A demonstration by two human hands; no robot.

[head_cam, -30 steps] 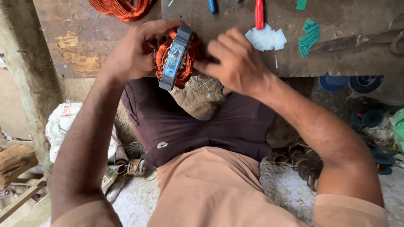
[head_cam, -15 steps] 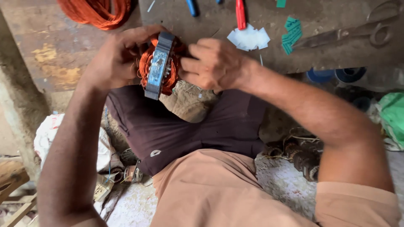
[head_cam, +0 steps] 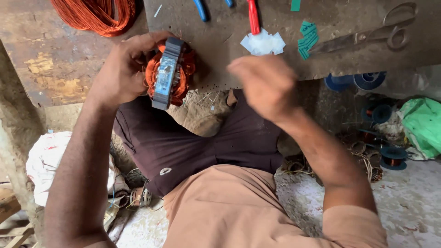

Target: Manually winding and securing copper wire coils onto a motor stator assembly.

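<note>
My left hand [head_cam: 120,70] grips a motor stator [head_cam: 168,73], a grey metal ring packed with orange copper windings, held on edge at the near rim of the workbench [head_cam: 220,50]. My right hand [head_cam: 265,85] hovers blurred to the right of the stator, apart from it, fingers loosely curled with nothing visible in them. White paper pieces [head_cam: 263,42] and green paper strips [head_cam: 306,40] lie on the bench just beyond my right hand.
A coil of copper wire [head_cam: 94,16] lies at the bench's far left. Scissors [head_cam: 367,33], a red-handled tool [head_cam: 253,14] and blue-handled tools [head_cam: 201,9] rest on the bench. Blue wire spools [head_cam: 389,156] and a green bag [head_cam: 425,125] sit on the floor at right.
My right hand has let go of the stator and moved away to the right. My left hand keeps hold of the stator.
</note>
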